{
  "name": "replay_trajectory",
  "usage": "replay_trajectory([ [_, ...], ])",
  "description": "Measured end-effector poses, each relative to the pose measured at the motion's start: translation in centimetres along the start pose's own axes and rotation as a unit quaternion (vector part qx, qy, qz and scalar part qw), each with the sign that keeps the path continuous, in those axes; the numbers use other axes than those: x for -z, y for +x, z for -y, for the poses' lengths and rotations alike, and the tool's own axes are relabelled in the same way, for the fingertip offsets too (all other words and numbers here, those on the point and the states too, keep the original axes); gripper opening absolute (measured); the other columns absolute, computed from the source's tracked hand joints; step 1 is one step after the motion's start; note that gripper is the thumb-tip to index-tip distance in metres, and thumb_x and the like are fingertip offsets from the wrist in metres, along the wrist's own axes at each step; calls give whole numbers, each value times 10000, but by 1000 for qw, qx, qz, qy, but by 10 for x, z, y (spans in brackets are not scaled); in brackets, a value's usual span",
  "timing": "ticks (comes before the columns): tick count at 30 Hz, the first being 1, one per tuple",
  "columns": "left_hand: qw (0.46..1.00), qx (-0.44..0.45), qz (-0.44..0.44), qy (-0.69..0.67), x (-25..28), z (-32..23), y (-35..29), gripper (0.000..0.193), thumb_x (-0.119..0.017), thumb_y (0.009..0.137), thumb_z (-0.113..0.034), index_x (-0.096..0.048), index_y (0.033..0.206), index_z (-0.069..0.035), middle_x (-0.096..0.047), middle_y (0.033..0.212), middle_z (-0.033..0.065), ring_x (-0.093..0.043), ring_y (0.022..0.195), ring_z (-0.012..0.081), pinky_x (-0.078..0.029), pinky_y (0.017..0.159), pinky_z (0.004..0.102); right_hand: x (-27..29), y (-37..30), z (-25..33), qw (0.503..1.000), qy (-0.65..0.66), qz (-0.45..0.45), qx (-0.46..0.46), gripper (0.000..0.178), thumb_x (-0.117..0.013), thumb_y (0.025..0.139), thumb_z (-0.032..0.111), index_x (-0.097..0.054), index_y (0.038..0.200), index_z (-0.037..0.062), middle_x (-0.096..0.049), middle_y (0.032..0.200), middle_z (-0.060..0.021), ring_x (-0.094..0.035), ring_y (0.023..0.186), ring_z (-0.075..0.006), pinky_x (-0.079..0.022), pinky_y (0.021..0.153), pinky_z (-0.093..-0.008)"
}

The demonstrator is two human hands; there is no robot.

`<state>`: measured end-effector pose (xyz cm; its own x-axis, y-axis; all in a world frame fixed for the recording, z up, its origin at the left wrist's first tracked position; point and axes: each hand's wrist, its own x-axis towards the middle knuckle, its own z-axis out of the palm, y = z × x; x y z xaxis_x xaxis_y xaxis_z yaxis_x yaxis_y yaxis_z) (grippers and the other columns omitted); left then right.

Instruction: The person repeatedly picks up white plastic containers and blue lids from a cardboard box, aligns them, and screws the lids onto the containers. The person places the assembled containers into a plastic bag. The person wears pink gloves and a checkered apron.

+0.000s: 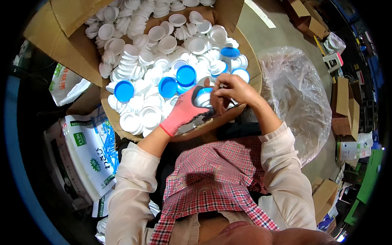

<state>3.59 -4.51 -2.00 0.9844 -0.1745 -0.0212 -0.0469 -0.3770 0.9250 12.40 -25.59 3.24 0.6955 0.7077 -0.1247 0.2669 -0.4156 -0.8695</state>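
Note:
My left hand [183, 109], in a pink glove with a dark palm, is closed around a round plastic cap [203, 98] with a blue top and white side. Right beside it, my bare right hand [237, 89] is closed on a dark brown piece that looks like cloth [219, 103], held against the cap. Both hands are over the near edge of a big cardboard box [255, 61] heaped with white plastic caps [151, 116]. Several blue-topped caps [186, 75] lie on the heap just beyond my hands.
A large clear plastic bag [298, 102] stands on the floor to the right of the box. Printed white sacks [87, 151] are stacked at the left. Open cardboard boxes [345, 106] and a green crate [365, 185] line the far right.

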Motion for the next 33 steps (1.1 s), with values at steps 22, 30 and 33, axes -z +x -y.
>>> replay_trajectory([
  [22,911,128,-190,-342,84,23,-7,492,-617,928,-377,-493,1294,-72,-559,1145,71,-591,998,195,-528,796,342,-83,136,-90,893,-369,-255,-21,266,-691,790,254,-668,859,-1,-659,853,-228,-638,827,-399,-506,735,-472],
  [30,687,129,-72,-712,93,28,-15,831,-537,860,-656,-332,1409,-66,-416,1376,248,-443,1227,436,-351,1003,684,-48,121,24,979,150,-126,-54,257,-718,839,232,-666,809,-19,-684,728,-115,-686,648,-191,-478,495,-299],
  [33,607,43,7,-794,107,32,-9,698,-536,895,-578,-431,1355,-62,-363,1437,277,-292,1345,533,-277,1059,688,-49,103,-14,987,-86,-43,-127,360,-721,843,324,-683,868,-33,-681,756,-126,-676,637,-234,-498,527,-340],
])
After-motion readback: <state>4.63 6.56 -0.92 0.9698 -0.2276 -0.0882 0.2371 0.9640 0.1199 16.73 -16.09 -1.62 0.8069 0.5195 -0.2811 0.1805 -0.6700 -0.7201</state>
